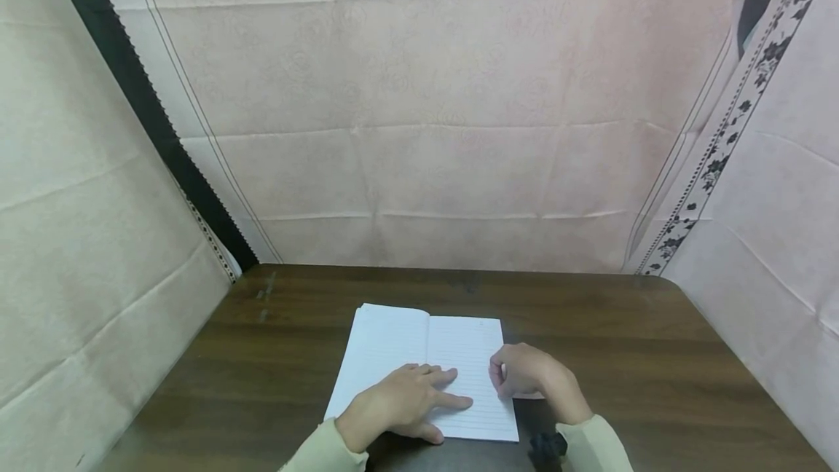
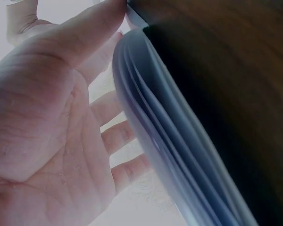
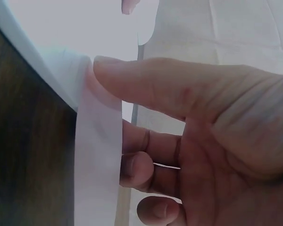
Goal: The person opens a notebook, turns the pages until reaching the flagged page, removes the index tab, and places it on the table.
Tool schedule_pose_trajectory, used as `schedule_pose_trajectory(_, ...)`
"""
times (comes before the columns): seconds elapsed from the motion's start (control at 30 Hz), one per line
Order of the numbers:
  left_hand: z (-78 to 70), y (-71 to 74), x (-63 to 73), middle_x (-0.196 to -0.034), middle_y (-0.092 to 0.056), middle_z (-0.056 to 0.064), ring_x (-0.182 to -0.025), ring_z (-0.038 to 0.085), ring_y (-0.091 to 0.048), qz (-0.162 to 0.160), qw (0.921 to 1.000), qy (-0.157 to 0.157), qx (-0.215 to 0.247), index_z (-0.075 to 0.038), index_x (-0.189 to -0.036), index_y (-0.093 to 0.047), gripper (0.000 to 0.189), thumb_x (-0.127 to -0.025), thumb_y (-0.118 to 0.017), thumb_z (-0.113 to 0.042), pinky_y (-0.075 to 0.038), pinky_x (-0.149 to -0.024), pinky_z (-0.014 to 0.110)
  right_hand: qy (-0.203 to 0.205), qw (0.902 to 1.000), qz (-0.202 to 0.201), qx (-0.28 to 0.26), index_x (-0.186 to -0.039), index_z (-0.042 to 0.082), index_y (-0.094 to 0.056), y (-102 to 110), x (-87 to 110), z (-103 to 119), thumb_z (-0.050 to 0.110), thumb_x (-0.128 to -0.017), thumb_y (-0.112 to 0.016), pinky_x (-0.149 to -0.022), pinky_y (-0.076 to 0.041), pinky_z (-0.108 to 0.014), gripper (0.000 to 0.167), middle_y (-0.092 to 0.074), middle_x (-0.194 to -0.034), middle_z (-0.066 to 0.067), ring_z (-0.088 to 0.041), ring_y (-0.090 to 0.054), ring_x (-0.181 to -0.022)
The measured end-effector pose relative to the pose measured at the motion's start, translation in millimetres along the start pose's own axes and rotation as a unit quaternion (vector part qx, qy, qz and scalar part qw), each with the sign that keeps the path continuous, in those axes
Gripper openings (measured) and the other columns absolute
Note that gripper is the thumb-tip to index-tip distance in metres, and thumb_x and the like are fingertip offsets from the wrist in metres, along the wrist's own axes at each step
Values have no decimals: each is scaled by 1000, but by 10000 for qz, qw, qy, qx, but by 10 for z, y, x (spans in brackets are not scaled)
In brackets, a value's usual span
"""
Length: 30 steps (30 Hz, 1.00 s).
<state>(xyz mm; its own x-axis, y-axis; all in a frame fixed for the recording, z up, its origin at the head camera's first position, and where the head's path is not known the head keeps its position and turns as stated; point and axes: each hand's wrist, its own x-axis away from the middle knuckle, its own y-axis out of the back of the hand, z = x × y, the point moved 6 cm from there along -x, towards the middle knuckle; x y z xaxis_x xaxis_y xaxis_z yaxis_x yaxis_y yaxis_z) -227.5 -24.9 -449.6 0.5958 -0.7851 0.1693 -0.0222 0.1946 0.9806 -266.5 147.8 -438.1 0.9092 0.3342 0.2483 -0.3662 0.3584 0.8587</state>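
Note:
An open notebook [image 1: 462,344] with lined white pages lies on the table. My left hand [image 1: 409,398] rests across its lower middle, fingers spread over the right page. In the left wrist view, the notebook's fanned page edges [image 2: 155,120] curve up beside the palm [image 2: 42,136]. At the right page's outer edge is my right hand [image 1: 529,371]. Its thumb [image 3: 146,82] pinches a narrow white paper strip [image 3: 98,160], with the index finger mostly hidden behind it. The strip's top end overlaps the page in the right wrist view. The other fingers curl loosely.
The brown wooden table [image 1: 275,363] extends on both sides of the notebook. Pale cloth [image 1: 426,108] hangs behind and at both sides. A small black object [image 1: 547,449] sits by the right sleeve [image 1: 593,443].

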Motion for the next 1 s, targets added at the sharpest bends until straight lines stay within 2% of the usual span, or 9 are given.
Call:
schedule_pose_trajectory(0.3, -7, -36, 11, -156, -41, -5, -139, 17, -44, 1, 10000, 32, -47, -52, -148, -41, 65, -88, -65, -62, -42, -107, 39, 164, 9995, 260, -70, -72, 14, -63, 50, 74, 2, 1, -77, -80, -60, -42, -36, 22, -58, -70, 0, -20, -53, -67)
schedule_pose_trajectory(0.53, 9, -47, -2, -156, -41, -4, -138, 18, -45, -88, 9999, -11, 57, -50, -148, -42, 64, -89, -65, -60, -42, -107, 40, 98, 9997, -16, -209, -73, 14, -63, 216, 142, -147, 5, -79, -79, -61, -42, -38, 20, -59, -71, 1, -20, -54, -67)
schedule_pose_trajectory(0.77, 11, -36, 1, -157, -40, -4, -140, 18, -43, -18, 9999, 36, 145, -50, -148, -42, 64, -89, -65, -59, -40, -109, 40, 140, 9989, -200, -412, -78, 13, -63, 386, 176, -348, 4, -80, -76, -59, -43, -36, 16, -60, -72, 0, -20, -54, -67)
schedule_pose_trajectory(1.0, 16, -13, 10, -156, -40, -5, -140, 18, -43, -55, 9998, 10, 175, -49, -147, -44, 63, -89, -67, -59, -41, -109, 40, 78, 9975, -389, -586, -82, 11, -64, 441, 158, -562, 4, -84, -75, -60, -44, -36, 13, -61, -73, -1, -20, -55, -69)
